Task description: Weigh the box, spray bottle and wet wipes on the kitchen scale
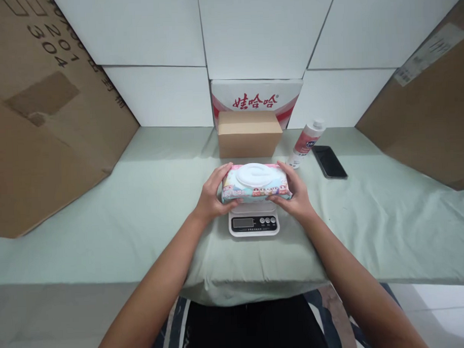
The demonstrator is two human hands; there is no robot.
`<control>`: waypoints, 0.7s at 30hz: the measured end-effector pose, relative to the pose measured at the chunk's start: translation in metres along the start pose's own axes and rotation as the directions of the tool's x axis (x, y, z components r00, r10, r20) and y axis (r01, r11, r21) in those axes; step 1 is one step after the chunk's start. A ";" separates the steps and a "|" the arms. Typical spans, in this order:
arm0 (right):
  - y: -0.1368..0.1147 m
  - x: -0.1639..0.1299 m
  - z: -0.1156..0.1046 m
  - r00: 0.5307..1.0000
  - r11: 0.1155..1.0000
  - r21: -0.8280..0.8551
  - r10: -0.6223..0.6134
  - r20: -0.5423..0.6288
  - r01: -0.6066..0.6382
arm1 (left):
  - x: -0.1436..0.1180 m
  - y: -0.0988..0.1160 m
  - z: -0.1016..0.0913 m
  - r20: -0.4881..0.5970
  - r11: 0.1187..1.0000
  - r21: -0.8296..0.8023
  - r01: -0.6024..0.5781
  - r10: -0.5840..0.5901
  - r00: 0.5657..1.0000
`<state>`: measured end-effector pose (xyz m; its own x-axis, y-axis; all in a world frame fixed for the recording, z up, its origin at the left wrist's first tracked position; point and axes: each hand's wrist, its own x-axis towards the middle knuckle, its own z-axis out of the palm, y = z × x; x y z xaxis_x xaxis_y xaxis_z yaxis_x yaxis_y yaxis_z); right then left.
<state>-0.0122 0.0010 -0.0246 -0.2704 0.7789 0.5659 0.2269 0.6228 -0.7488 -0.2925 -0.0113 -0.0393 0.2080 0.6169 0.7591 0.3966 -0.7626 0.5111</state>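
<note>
The left hand (210, 197) and the right hand (295, 194) each have their grip closed on one end of a pack of wet wipes (255, 183), fingers wrapped over the short sides. The pack lies flat, lid up, on or just above a white kitchen scale (254, 223); contact cannot be told. The scale sits on the table (142, 207), which is covered in pale green cloth. Behind the scale stands a small cardboard box (249, 134). Right of that box lean a bottle (306, 142) and, just beyond it, a dark phone (329, 161).
</note>
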 end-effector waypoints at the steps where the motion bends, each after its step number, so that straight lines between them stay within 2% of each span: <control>1: 0.000 0.000 0.000 1.000 1.000 -0.007 0.004 0.004 -0.004 | 0.000 -0.002 0.000 0.013 1.000 -0.012 0.020 -0.019 1.000; 6: 0.005 -0.001 0.003 0.999 0.999 0.023 0.038 -0.003 -0.038 | -0.006 -0.014 -0.003 0.098 0.968 -0.169 0.184 -0.170 0.981; 8: 0.010 -0.001 0.000 0.989 0.995 0.080 0.071 -0.131 -0.061 | -0.007 -0.018 -0.006 0.102 0.918 -0.290 0.270 -0.251 0.963; 9: 0.013 0.000 -0.003 0.967 0.991 0.116 0.099 -0.235 -0.074 | -0.007 -0.020 -0.008 0.084 0.889 -0.343 0.303 -0.292 0.953; 11: 0.020 0.003 -0.009 0.881 0.977 0.190 0.172 -0.441 -0.095 | -0.006 -0.023 -0.011 0.029 0.849 -0.404 0.342 -0.361 0.932; 12: 0.023 0.004 -0.012 0.839 0.970 0.219 0.202 -0.506 -0.102 | -0.005 -0.024 -0.012 0.012 0.840 -0.414 0.351 -0.381 0.925; 13: 0.026 0.006 -0.015 0.818 0.965 0.239 0.224 -0.530 -0.109 | -0.005 -0.025 -0.012 0.009 0.838 -0.415 0.356 -0.387 0.922; 14: 0.028 0.007 -0.017 0.822 0.961 0.252 0.231 -0.521 -0.111 | -0.004 -0.025 -0.012 0.018 0.841 -0.409 0.354 -0.381 0.924; 15: 0.029 0.008 -0.019 0.849 0.960 0.258 0.225 -0.478 -0.110 | -0.004 -0.025 -0.012 0.038 0.850 -0.397 0.347 -0.363 0.931; 18: 0.027 0.007 -0.019 0.968 0.969 0.221 0.154 -0.199 -0.109 | -0.004 -0.021 -0.010 0.141 0.901 -0.311 0.301 -0.270 0.953; 19: 0.025 0.006 -0.018 0.986 0.975 0.188 0.135 -0.098 -0.115 | -0.004 -0.019 -0.009 0.175 0.924 -0.263 0.278 -0.238 0.955; 21: 0.020 0.003 -0.017 0.990 0.985 0.105 0.132 0.043 -0.135 | -0.004 -0.013 -0.008 0.218 0.961 -0.154 0.229 -0.193 0.957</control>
<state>0.0072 0.0170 -0.0322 -0.2777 0.8502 0.4473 0.1622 0.5004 -0.8505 -0.3059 -0.0050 -0.0455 0.3171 0.7796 0.5400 0.2912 -0.6219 0.7269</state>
